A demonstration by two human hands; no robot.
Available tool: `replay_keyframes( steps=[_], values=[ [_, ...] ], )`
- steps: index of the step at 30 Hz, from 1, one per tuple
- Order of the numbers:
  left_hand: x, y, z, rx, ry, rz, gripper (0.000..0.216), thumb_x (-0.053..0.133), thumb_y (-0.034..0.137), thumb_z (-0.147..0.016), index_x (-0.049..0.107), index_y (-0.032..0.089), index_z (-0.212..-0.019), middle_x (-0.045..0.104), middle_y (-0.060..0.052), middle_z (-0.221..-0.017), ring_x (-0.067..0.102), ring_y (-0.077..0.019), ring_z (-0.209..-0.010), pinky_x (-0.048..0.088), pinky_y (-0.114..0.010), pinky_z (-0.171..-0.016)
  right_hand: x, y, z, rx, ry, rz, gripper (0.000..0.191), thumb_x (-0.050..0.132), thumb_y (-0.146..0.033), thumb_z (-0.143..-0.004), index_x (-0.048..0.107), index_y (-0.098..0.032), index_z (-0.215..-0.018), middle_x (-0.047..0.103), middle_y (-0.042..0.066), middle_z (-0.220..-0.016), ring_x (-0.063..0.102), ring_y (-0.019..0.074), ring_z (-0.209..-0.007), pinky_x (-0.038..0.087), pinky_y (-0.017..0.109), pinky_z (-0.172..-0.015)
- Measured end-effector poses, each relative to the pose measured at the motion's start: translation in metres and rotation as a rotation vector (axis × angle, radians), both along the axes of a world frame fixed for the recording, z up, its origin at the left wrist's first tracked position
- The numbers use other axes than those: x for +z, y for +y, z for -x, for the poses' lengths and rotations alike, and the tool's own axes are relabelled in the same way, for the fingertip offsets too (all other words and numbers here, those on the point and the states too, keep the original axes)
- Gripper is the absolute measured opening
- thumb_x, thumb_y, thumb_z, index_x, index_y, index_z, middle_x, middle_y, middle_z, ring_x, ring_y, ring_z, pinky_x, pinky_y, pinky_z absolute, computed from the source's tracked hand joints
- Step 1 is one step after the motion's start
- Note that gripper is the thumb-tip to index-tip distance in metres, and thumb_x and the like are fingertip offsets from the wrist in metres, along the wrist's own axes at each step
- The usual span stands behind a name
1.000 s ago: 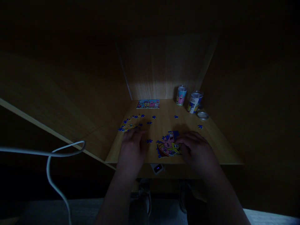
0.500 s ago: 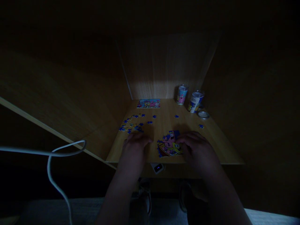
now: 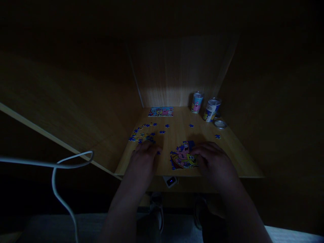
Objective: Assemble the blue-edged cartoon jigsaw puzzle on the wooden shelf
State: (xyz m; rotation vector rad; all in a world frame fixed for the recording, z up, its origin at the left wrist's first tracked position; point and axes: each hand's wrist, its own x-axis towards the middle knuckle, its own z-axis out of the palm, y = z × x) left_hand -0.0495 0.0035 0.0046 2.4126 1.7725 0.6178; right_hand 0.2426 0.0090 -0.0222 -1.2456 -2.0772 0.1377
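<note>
A partly joined jigsaw puzzle (image 3: pixel 182 156) with a pink and a yellow cartoon figure lies near the board's front edge. My right hand (image 3: pixel 215 161) is at its right side, fingers curled and their tips on the puzzle's edge. To the left, my left hand (image 3: pixel 143 158) is over the board with its thumb held apart from the fingers, whose tips are partly hidden. A small blue puzzle piece (image 3: pixel 158 153) lies by that thumb. Just beyond the left hand spread several loose puzzle pieces (image 3: pixel 142 135), blue and yellow.
A picture card (image 3: pixel 161 111) lies at the back. Two printed cans (image 3: pixel 196 102) (image 3: pixel 211 110) stand back right beside a round lid (image 3: pixel 220 124). Single pieces (image 3: pixel 191 125) (image 3: pixel 217 136) lie apart. Wooden panels enclose the board; a white cable (image 3: pixel 54 182) hangs at left.
My left hand has drawn slightly left and away from the puzzle, and a blue piece now shows by its thumb. The right hand has stayed at the puzzle's edge.
</note>
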Motion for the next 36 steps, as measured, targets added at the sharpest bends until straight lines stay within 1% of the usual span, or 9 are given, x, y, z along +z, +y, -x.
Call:
replay_keyframes(
  steps=[3, 7, 11, 13, 15, 21, 27, 32, 36],
  values=[
    [0.001, 0.001, 0.000, -0.070, -0.062, -0.010, 0.052, 0.056, -0.010, -0.081, 0.082, 0.027, -0.106, 0.077, -0.007, -0.122, 0.072, -0.0295, -0.117, 0.060, -0.048, -0.103, 0.002, -0.001, 0.001, -0.003, -0.006, 0.005, 0.026, 0.060, -0.009, -0.100, 0.079, -0.027, -0.104, 0.082, 0.005, -0.110, 0.072, 0.0262, -0.107, 0.057, 0.045, -0.098],
    [0.003, 0.002, 0.004, -0.038, -0.131, -0.082, 0.047, 0.057, -0.006, -0.088, 0.080, 0.025, -0.114, 0.076, -0.008, -0.124, 0.072, -0.0285, -0.118, 0.060, -0.047, -0.106, 0.003, -0.001, 0.002, -0.009, -0.007, 0.000, 0.026, 0.060, -0.009, -0.100, 0.079, -0.027, -0.104, 0.082, 0.004, -0.110, 0.072, 0.0261, -0.106, 0.057, 0.046, -0.099],
    [0.004, 0.004, 0.008, -0.007, -0.137, -0.104, 0.021, 0.063, 0.014, -0.104, 0.080, 0.023, -0.113, 0.078, -0.009, -0.117, 0.074, -0.0290, -0.111, 0.061, -0.048, -0.105, 0.000, 0.000, 0.000, 0.006, -0.003, 0.002, 0.025, 0.062, -0.009, -0.099, 0.079, -0.027, -0.104, 0.082, 0.004, -0.112, 0.072, 0.0265, -0.108, 0.057, 0.045, -0.099],
    [0.003, 0.006, 0.009, -0.026, -0.129, -0.082, 0.013, 0.068, 0.023, -0.104, 0.081, 0.024, -0.109, 0.078, -0.009, -0.116, 0.074, -0.0290, -0.110, 0.061, -0.047, -0.103, -0.001, 0.001, -0.001, 0.006, -0.007, 0.003, 0.025, 0.062, -0.010, -0.099, 0.079, -0.027, -0.104, 0.082, 0.004, -0.111, 0.072, 0.0267, -0.107, 0.057, 0.045, -0.099],
    [-0.001, 0.008, 0.010, -0.036, -0.131, -0.061, 0.009, 0.074, 0.025, -0.102, 0.081, 0.024, -0.107, 0.077, -0.009, -0.115, 0.074, -0.0291, -0.110, 0.061, -0.047, -0.101, -0.001, 0.001, 0.000, 0.003, -0.008, 0.004, 0.024, 0.062, -0.011, -0.100, 0.079, -0.027, -0.104, 0.082, 0.004, -0.111, 0.071, 0.0267, -0.107, 0.057, 0.045, -0.099],
    [-0.007, 0.011, 0.009, -0.017, -0.199, -0.018, 0.007, 0.074, 0.025, -0.101, 0.078, 0.023, -0.106, 0.077, -0.008, -0.113, 0.074, -0.0280, -0.110, 0.060, -0.047, -0.102, 0.001, -0.001, 0.002, -0.008, -0.002, 0.010, 0.025, 0.062, -0.010, -0.100, 0.079, -0.027, -0.104, 0.082, 0.004, -0.112, 0.072, 0.0262, -0.108, 0.057, 0.045, -0.101],
    [0.002, 0.012, 0.006, -0.017, -0.303, 0.068, 0.007, 0.074, 0.023, -0.096, 0.077, 0.024, -0.102, 0.080, -0.005, -0.108, 0.075, -0.0249, -0.105, 0.059, -0.043, -0.100, 0.001, -0.001, 0.001, -0.012, -0.029, 0.010, 0.026, 0.062, -0.010, -0.098, 0.079, -0.027, -0.106, 0.083, 0.005, -0.113, 0.072, 0.0278, -0.109, 0.058, 0.048, -0.100],
    [0.003, 0.009, -0.008, 0.035, -0.513, 0.168, 0.007, 0.073, 0.029, -0.098, 0.076, 0.025, -0.094, 0.082, 0.000, -0.092, 0.076, -0.0195, -0.085, 0.060, -0.032, -0.081, 0.004, -0.003, 0.004, -0.031, -0.047, 0.006, 0.027, 0.062, -0.008, -0.097, 0.079, -0.027, -0.103, 0.082, 0.006, -0.111, 0.072, 0.0281, -0.109, 0.058, 0.047, -0.101],
    [-0.002, 0.009, -0.023, 0.019, -0.700, 0.148, 0.011, 0.076, 0.032, -0.096, 0.080, 0.025, -0.105, 0.085, -0.002, -0.100, 0.079, -0.0213, -0.092, 0.063, -0.033, -0.086, 0.005, -0.004, 0.009, -0.029, -0.060, 0.025, 0.026, 0.062, -0.010, -0.097, 0.080, -0.026, -0.106, 0.082, 0.006, -0.114, 0.071, 0.0284, -0.109, 0.058, 0.048, -0.103]
  ],
)
